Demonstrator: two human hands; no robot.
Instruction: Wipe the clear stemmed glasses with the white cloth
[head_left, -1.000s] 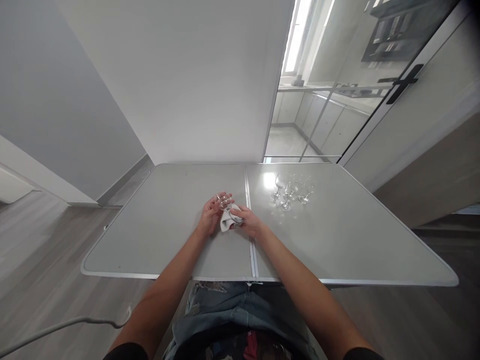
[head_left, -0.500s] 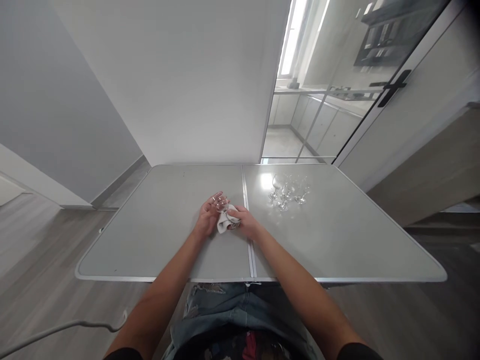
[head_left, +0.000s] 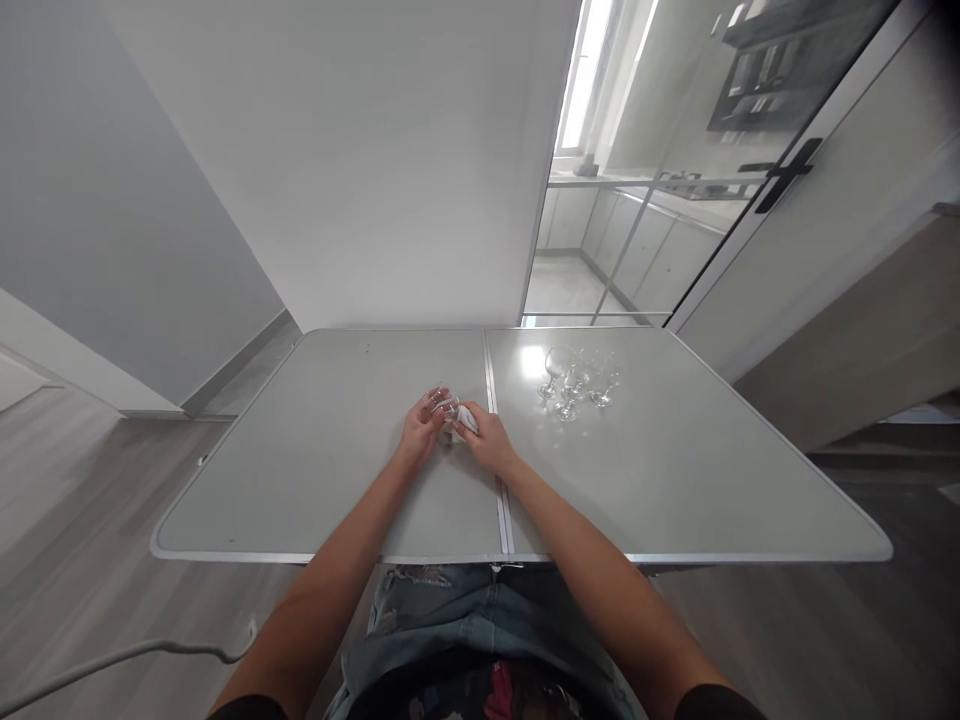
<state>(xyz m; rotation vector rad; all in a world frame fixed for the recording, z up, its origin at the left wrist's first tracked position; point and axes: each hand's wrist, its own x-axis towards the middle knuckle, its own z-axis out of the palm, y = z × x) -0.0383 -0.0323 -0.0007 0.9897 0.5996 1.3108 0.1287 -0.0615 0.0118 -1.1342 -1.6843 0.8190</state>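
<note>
Just left of the table's seam, my left hand is wrapped round a clear stemmed glass, its fingers showing through the bowl. My right hand grips a white cloth and presses it against the glass from the right. Both hands meet at the glass, above the table. The glass's lower part is hidden by the cloth and fingers. Several clear stemmed glasses stand upright in a close group to the right of my hands.
The grey folding table has a metal rim and a centre seam. A white wall rises behind it. To the right is a glass door with a black handle. A grey cable hangs at the lower left.
My left fingers have curled in closer round the glass. The right hand has shifted slightly up, and the cloth is bunched up with less of it hanging down. The grouped glasses have not moved.
</note>
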